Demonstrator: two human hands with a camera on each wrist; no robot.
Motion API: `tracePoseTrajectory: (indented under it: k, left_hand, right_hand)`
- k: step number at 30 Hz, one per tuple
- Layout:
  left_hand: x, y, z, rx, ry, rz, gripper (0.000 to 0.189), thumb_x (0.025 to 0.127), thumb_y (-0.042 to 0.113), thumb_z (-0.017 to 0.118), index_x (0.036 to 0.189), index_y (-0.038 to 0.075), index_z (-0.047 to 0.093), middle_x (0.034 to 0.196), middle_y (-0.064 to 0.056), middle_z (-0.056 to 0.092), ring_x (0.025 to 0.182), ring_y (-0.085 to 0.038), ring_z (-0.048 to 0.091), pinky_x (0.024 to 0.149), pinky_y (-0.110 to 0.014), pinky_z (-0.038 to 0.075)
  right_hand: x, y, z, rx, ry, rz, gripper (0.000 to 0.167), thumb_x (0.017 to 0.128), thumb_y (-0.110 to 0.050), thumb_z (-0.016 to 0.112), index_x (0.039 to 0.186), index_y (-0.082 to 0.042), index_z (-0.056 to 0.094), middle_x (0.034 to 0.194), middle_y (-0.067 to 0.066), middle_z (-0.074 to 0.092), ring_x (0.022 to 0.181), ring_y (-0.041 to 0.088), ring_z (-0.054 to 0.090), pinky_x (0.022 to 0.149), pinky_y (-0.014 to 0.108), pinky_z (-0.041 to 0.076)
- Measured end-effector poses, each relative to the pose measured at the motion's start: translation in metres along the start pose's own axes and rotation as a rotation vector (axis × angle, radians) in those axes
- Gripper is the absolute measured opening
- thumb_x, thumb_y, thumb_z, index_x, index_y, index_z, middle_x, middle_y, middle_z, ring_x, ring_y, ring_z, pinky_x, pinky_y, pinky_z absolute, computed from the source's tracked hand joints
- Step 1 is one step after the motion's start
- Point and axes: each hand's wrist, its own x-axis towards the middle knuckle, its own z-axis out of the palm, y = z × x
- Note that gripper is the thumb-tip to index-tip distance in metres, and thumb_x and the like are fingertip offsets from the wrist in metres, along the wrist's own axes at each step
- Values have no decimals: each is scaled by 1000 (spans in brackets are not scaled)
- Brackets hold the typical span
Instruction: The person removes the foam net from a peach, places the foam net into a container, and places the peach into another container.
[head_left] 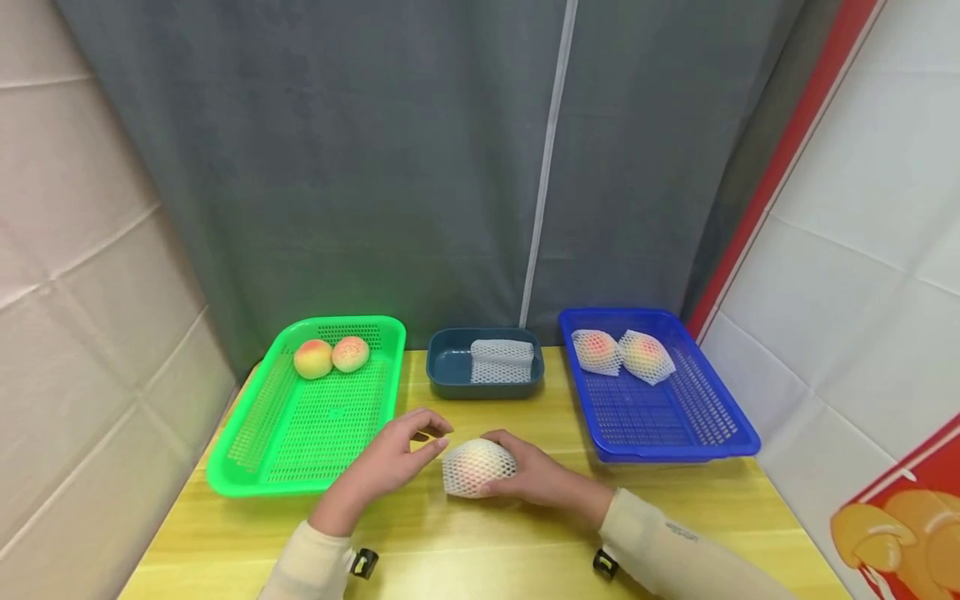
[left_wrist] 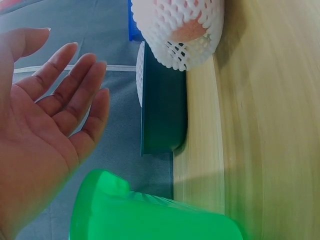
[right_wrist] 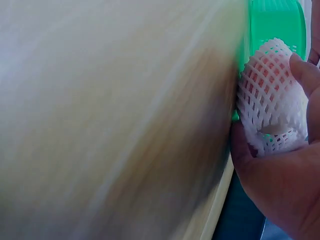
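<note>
My right hand (head_left: 534, 473) grips a peach (head_left: 480, 468) wrapped in a white foam net, thumb on its near side and fingers behind it. In the right wrist view pink skin shows through the mesh of the foam net (right_wrist: 272, 95). My left hand (head_left: 393, 454) hovers just left of the wrapped peach, apart from it, holding nothing. Seen from the left wrist, the fingers (left_wrist: 70, 102) are loosely extended, palm showing. Two bare peaches (head_left: 312, 359) lie in the green basket (head_left: 399, 375) at the left. Two net-wrapped peaches (head_left: 646, 357) lie in the blue basket (head_left: 738, 433) at the right.
Between the baskets, at the back, stands a small dark teal tray (head_left: 448, 354) with white foam nets (head_left: 501, 361) in it. Everything stands on a wooden table (head_left: 450, 550). A grey curtain (head_left: 337, 167) hangs behind, and white padded walls (head_left: 90, 333) flank the sides.
</note>
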Motion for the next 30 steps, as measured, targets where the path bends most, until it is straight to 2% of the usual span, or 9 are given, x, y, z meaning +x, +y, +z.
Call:
tracePoseTrajectory:
  k: [5,12,20,26,30]
  left_hand:
    - [0,1,0,-7,0,-2,15,111,22,69,122,14,74,121,3,73,117,-26,71,105,-60,57]
    - [1,3,-1,-19,17,-17,14,111,22,69,122,15,74,121,-2,75,116,-24,72,104,-55,58]
    - [1,5,-4,-79,123,-53,8,108,14,73,116,16,76,113,0,75,105,-18,72,98,-42,61]
    - [3,4,-4,-121,146,-60,10,104,10,78,113,15,76,110,3,76,103,-18,73,95,-38,62]
    - [5,5,-2,-161,145,-26,12,103,12,80,113,17,77,111,0,76,102,-17,74,93,-35,63]
  right_hand:
    - [4,1,6,1,21,2,70,91,-35,91,149,-16,56,133,3,69,118,20,66,104,47,55]
    - [1,-1,5,5,88,7,70,88,-31,91,145,-11,56,132,7,69,116,22,66,103,47,55]
    - [-6,-25,-21,56,208,-65,72,87,-21,92,147,-5,56,139,16,67,121,29,64,106,50,53]
    - [-14,-44,-41,68,217,-112,70,89,-20,92,148,-12,55,139,15,66,120,30,63,102,48,54]
    - [-17,-51,-47,78,205,-133,71,89,-20,92,148,-13,54,139,14,65,118,30,63,99,46,56]
